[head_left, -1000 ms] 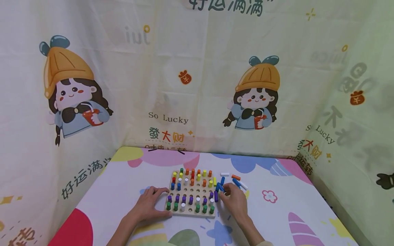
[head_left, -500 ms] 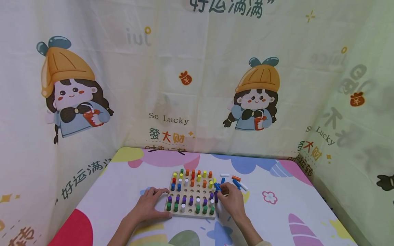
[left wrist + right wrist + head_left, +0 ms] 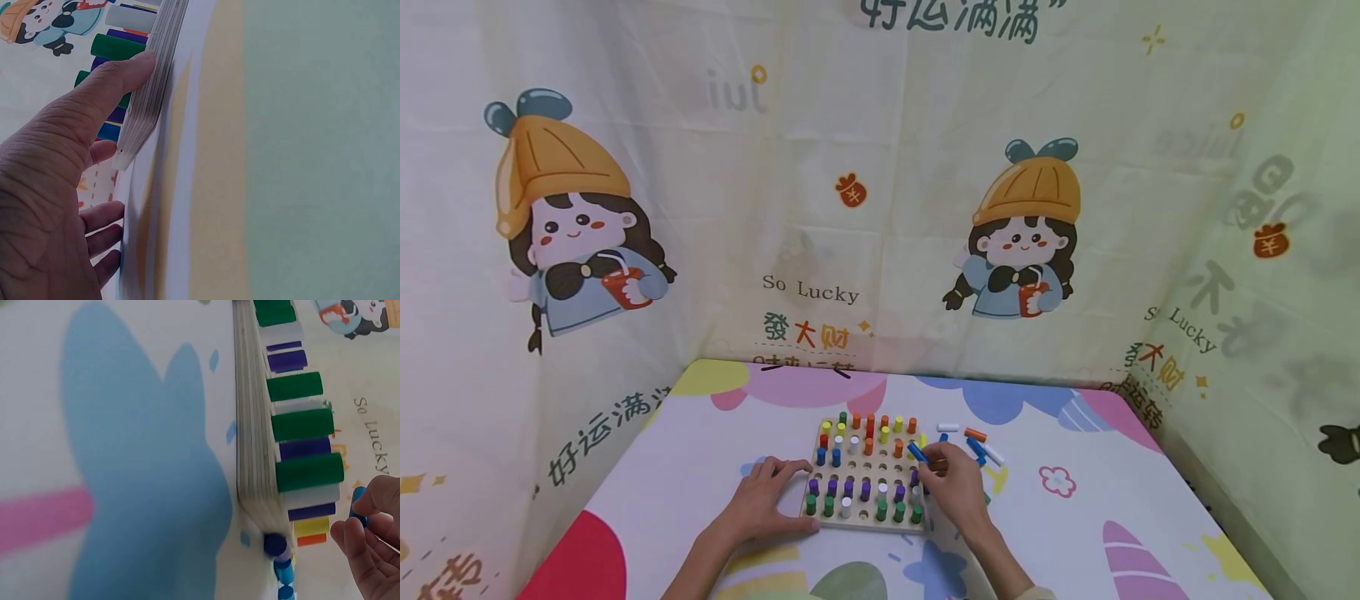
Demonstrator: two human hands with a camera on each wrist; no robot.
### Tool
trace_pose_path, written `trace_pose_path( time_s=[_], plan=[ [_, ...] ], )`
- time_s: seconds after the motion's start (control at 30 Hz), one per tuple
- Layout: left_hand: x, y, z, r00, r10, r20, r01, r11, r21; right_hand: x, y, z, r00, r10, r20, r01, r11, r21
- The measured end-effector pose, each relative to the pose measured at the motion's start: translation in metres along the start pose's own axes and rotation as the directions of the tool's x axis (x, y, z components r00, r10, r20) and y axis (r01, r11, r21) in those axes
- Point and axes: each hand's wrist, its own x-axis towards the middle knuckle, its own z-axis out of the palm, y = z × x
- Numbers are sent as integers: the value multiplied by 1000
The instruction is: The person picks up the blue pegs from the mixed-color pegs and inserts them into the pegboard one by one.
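A wooden pegboard [image 3: 859, 521] lies on the table with upright pegs in several colours: green, purple, white, blue, red, orange and yellow. My left hand [image 3: 775, 496] rests flat by the board's left edge [image 3: 153, 81], its thumb [image 3: 125, 75] pressed against the near corner. My right hand [image 3: 928, 462] pinches a blue peg [image 3: 916, 452] above the board's right side. In the right wrist view the curled fingers [image 3: 369, 544] hold the blue peg [image 3: 358, 501] beside the green pegs [image 3: 303, 425].
Loose pegs lie right of the board: a white one [image 3: 948, 427], an orange one [image 3: 975, 434], a blue one [image 3: 976, 448] and another white one [image 3: 994, 454]. The table wears a colourful patterned cloth [image 3: 1075, 517]. Printed cartoon curtains [image 3: 880, 208] close in the back and both sides.
My right hand picked a blue peg out of the loose pile and carried it left over the board's right side. The left hand stayed put.
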Motion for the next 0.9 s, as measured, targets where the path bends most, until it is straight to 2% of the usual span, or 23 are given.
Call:
trace_pose_path(
  time_s=[0.23, 0.5, 0.9],
  plan=[
    [0, 0, 0, 1000, -5, 1, 5, 1000, -3, 0, -8, 5, 1000, -18, 23, 17, 1000, 24],
    [-1, 1, 0, 1000, 7, -6, -7, 1000, -11, 0, -15, 13, 997, -76, 31, 74, 996, 45],
    [-2, 2, -2, 1000, 8, -2, -8, 1000, -14, 1, -28, 25, 979, -152, 133, 148, 988, 39]
  ],
)
